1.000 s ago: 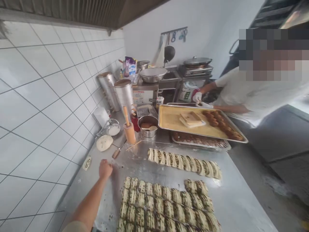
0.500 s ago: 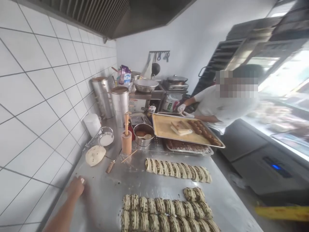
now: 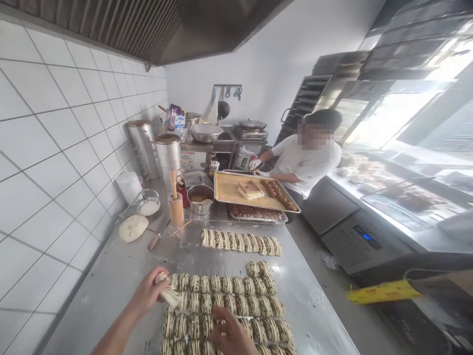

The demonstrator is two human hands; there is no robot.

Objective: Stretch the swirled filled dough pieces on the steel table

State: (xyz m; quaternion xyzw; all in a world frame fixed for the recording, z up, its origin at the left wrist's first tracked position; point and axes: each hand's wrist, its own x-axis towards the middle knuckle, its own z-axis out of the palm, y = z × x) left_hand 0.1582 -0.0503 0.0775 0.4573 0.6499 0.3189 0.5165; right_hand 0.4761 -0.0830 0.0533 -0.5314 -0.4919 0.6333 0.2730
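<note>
Fingers of the left hand (image 3: pixel 150 292) pinch a pale swirled dough piece (image 3: pixel 170 296) at the near-left corner of the rows of green-flecked dough rolls (image 3: pixel 225 308); right hand (image 3: pixel 231 335) rests spread on them. Lifting gently should keep the swirl intact on the steel table (image 3: pixel 118 276)

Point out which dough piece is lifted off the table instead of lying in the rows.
The dough piece in the left hand, at the near block's left corner: it is pinched in the fingers, unlike the others lying flat in rows.
</note>
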